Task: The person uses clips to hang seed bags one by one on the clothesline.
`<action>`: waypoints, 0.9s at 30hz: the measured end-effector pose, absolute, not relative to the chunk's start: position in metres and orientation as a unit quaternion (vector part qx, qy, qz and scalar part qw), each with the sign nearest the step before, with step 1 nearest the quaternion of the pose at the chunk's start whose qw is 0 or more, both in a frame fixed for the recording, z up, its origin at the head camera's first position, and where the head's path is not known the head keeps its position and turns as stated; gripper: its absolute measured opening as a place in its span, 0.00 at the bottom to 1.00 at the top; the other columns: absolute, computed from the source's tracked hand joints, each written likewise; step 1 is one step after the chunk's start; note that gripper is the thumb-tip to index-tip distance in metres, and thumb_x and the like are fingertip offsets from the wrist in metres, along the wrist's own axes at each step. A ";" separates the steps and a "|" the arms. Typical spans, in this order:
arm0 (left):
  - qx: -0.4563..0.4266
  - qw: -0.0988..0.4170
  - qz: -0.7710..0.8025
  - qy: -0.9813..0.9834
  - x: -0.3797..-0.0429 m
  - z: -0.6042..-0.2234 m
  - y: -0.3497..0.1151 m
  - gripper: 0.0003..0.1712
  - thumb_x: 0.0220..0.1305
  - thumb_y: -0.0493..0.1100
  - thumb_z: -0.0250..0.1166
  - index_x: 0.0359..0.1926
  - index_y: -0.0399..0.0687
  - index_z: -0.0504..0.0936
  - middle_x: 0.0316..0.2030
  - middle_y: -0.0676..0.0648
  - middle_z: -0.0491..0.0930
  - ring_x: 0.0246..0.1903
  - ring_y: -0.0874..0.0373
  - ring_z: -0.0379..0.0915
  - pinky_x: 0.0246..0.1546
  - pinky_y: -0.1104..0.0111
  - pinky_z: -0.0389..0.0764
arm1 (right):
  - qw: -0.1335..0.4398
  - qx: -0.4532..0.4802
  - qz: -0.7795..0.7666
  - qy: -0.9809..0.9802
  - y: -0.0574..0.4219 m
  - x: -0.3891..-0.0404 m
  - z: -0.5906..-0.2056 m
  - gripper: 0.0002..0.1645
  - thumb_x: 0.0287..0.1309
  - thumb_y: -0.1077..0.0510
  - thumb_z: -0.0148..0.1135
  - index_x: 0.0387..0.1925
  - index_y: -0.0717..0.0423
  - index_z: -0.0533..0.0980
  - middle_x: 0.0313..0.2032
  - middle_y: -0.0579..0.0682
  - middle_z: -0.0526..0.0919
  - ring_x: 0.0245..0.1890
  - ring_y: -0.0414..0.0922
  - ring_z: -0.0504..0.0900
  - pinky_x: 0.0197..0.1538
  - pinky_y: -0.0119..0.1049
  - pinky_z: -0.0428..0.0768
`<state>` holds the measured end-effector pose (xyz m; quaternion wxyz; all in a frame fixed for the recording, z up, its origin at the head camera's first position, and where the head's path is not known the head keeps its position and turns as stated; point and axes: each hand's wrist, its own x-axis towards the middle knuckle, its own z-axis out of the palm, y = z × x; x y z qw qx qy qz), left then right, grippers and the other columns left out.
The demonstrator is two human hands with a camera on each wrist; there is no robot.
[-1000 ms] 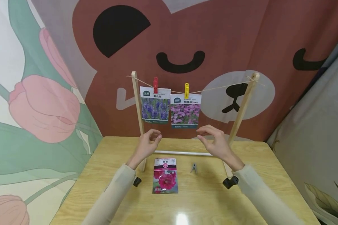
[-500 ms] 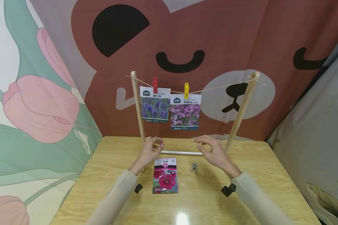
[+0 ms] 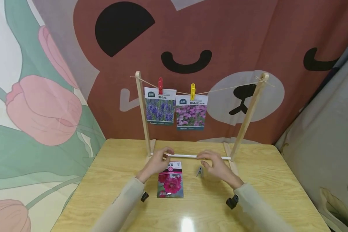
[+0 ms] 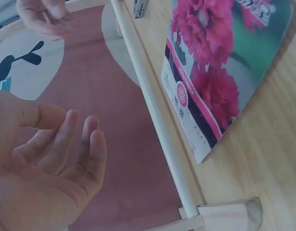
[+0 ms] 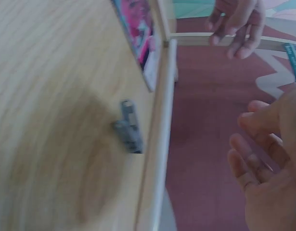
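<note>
My left hand (image 3: 159, 161) hovers over the top left of a seed packet (image 3: 171, 185) with dark pink flowers, which lies on the table. Its fingers are loosely bent and hold nothing; the left wrist view shows a gap between the fingers (image 4: 97, 149) and the packet. To the right of that packet lies a grey clothespin (image 3: 199, 172). Just right of and above the clothespin is my right hand (image 3: 216, 163), also holding nothing, its fingers relaxed. In the right wrist view the clothespin (image 5: 129, 127) rests apart from the hand.
A wooden frame (image 3: 250, 117) carries a string with two hanging seed packets, one purple (image 3: 160, 108) under a red clothespin (image 3: 160, 86), one pink (image 3: 191, 114) under a yellow clothespin (image 3: 192, 91). A white rod (image 3: 185, 156) joins the frame's feet. A printed curtain (image 3: 229, 38) hangs behind.
Both hands have come down from below the hanging packets toward the table and a little closer together. The loose packet and grey clothespin stay where they lay.
</note>
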<state>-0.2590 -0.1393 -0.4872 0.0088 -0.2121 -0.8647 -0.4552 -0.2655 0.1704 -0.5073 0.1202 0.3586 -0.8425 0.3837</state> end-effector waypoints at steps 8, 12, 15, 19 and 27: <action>-0.226 -0.009 -0.446 -0.866 -0.258 -0.502 -0.131 0.18 0.72 0.27 0.57 0.59 0.36 0.82 0.56 0.37 0.85 0.52 0.36 0.86 0.45 0.62 0.87 | 0.001 0.405 0.318 -0.857 0.178 -0.263 -0.535 0.35 0.54 0.87 0.49 0.57 0.65 0.85 0.61 0.60 0.85 0.64 0.61 0.82 0.64 0.57 0.82; -0.229 -0.015 -0.449 -0.864 -0.256 -0.506 -0.127 0.18 0.71 0.26 0.56 0.58 0.36 0.82 0.55 0.38 0.86 0.50 0.35 0.86 0.42 0.67 0.86 | -0.017 0.418 0.307 -0.855 0.179 -0.260 -0.545 0.36 0.56 0.87 0.46 0.59 0.64 0.84 0.62 0.61 0.84 0.66 0.62 0.81 0.66 0.59 0.79; -0.230 -0.016 -0.450 -0.863 -0.254 -0.506 -0.126 0.18 0.71 0.26 0.57 0.58 0.37 0.82 0.54 0.39 0.86 0.50 0.35 0.86 0.43 0.67 0.86 | -0.019 0.422 0.317 -0.849 0.178 -0.259 -0.552 0.32 0.59 0.86 0.49 0.56 0.65 0.85 0.60 0.61 0.86 0.65 0.62 0.81 0.68 0.61 0.77; -0.229 -0.015 -0.449 -0.864 -0.252 -0.505 -0.127 0.19 0.70 0.25 0.58 0.58 0.37 0.82 0.54 0.38 0.86 0.49 0.37 0.86 0.43 0.66 0.86 | -0.018 0.425 0.329 -0.843 0.176 -0.259 -0.558 0.28 0.60 0.85 0.51 0.53 0.66 0.86 0.57 0.61 0.87 0.63 0.62 0.83 0.68 0.60 0.77; -0.231 -0.026 -0.427 -0.874 -0.251 -0.508 -0.133 0.17 0.74 0.28 0.56 0.59 0.38 0.82 0.56 0.39 0.85 0.51 0.39 0.86 0.42 0.66 0.85 | 0.007 0.426 0.307 -0.851 0.174 -0.262 -0.560 0.29 0.55 0.86 0.54 0.51 0.63 0.87 0.52 0.56 0.89 0.58 0.58 0.86 0.64 0.56 0.82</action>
